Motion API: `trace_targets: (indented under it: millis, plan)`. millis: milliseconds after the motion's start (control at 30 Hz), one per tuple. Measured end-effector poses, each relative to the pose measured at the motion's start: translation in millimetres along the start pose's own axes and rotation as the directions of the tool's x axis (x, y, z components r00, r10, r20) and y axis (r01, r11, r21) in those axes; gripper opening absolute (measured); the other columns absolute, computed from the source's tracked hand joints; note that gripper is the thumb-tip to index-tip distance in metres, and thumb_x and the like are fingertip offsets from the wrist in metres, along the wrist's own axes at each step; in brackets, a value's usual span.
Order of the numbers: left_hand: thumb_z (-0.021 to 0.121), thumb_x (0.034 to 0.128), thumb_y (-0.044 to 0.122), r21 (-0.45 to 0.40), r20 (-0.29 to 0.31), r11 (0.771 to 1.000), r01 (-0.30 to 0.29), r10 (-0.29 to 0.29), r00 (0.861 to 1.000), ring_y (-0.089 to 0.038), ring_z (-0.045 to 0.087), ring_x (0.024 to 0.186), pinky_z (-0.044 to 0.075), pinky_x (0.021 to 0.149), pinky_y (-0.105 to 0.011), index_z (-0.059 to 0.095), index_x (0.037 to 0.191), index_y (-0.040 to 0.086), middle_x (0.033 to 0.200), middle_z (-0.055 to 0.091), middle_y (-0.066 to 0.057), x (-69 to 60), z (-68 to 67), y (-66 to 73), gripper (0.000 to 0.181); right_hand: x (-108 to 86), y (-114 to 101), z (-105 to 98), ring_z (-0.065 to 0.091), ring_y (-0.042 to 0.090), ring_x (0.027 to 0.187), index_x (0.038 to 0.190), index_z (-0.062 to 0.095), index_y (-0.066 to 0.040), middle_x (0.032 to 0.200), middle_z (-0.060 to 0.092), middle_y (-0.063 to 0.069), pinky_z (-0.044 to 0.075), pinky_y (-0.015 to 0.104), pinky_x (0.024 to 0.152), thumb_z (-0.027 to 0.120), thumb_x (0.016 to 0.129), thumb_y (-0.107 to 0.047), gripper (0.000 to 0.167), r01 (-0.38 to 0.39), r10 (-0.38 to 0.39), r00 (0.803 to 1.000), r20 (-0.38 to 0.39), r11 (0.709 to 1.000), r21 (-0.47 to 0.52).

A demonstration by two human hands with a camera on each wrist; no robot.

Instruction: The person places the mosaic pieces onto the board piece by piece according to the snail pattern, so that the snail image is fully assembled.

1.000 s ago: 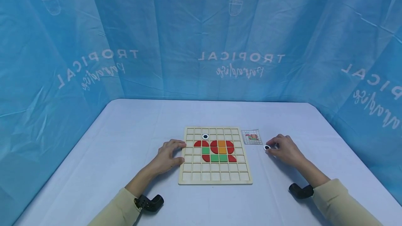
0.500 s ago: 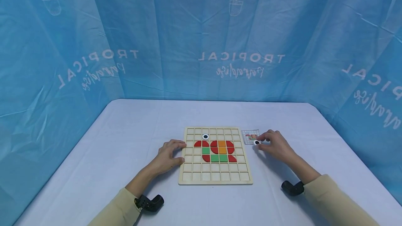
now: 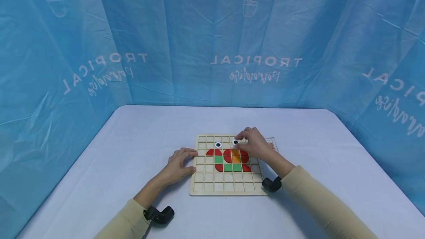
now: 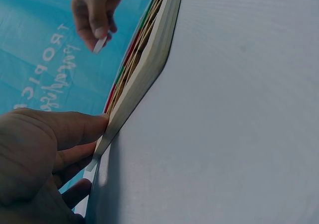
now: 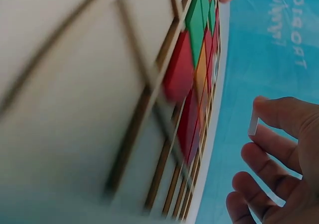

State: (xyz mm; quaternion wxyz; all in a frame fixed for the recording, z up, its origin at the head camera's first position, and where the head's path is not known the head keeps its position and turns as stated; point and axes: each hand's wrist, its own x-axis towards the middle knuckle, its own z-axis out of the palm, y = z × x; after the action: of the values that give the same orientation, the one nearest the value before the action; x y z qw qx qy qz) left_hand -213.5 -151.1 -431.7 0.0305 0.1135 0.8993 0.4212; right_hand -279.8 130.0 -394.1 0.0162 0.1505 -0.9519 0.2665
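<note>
In the head view my right hand (image 3: 254,144) pinches a white disc with a black dot (image 3: 235,142) over the upper part of the wooden grid board (image 3: 209,187). The disc shows edge-on as a thin white piece (image 5: 253,123) between thumb and finger in the right wrist view, apart from the board. My left hand (image 3: 177,167) touches the board's left edge with its thumb and fingertips spread. Another black-dotted white disc (image 3: 218,145) sits in an upper cell. Red pieces (image 3: 218,168), green squares (image 3: 218,159) and orange squares (image 3: 235,159) fill several cells.
A small pattern card (image 3: 272,141) lies right of the board, partly hidden by the right hand. White cloth (image 3: 159,128) covers the table. Blue printed curtains (image 3: 212,28) enclose its back and sides. Each wrist wears a black device (image 3: 159,215).
My right hand has carried the dotted disc leftward from beside the pattern card to over the board's upper cells. The left hand has stayed at the board's edge.
</note>
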Motion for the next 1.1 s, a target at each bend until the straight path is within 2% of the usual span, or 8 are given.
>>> trace_targets:
  millis: [300,533,767,1100]
  plan:
    - [0.070,0.0768,0.007,-0.007,0.002,1.000,0.018,-0.017,1.000,-0.028,0.032,0.134,0.016,0.112,-0.052,0.060,0.122,0.008,0.135,0.050,-0.004,0.6,0.2,-0.4,0.046,22.8,-33.5,23.1,0.048,0.018,0.093,0.102,0.072,-0.014,0.101,0.062,0.004,0.047,0.032,0.075,0.072,0.082,-0.024,0.023,0.084,-0.084,0.996,0.033,0.996,-0.003]
    - [0.069,0.0776,0.007,-0.008,0.013,1.000,0.006,-0.006,1.000,-0.028,0.032,0.133,0.016,0.112,-0.055,0.060,0.122,0.008,0.135,0.050,-0.004,0.6,-0.9,-0.3,0.046,36.7,-49.4,38.0,0.048,0.017,0.096,0.102,0.072,-0.014,0.103,0.063,0.003,0.048,0.033,0.080,0.071,0.082,-0.023,0.022,0.059,-0.062,0.995,0.075,0.997,0.049]
    - [0.069,0.0778,0.008,-0.007,0.020,1.000,0.011,-0.010,1.000,-0.027,0.031,0.134,0.017,0.112,-0.055,0.059,0.123,0.008,0.135,0.049,-0.004,0.3,-1.1,0.0,0.046,44.5,-53.6,46.3,0.047,0.017,0.098,0.103,0.071,-0.015,0.103,0.061,0.001,0.048,0.032,0.081,0.070,0.083,-0.026,0.023,0.029,-0.037,0.991,0.126,0.997,0.065]
    - [0.070,0.0778,0.008,-0.005,0.013,1.000,0.019,-0.019,1.000,-0.027,0.032,0.133,0.018,0.112,-0.053,0.060,0.122,0.009,0.135,0.049,-0.003,1.2,-0.7,-0.1,0.046,45.6,-52.3,50.5,0.045,0.017,0.096,0.101,0.072,-0.017,0.100,0.061,-0.001,0.046,0.034,0.081,0.072,0.081,-0.031,0.024,0.034,-0.035,0.988,0.154,0.999,0.010]
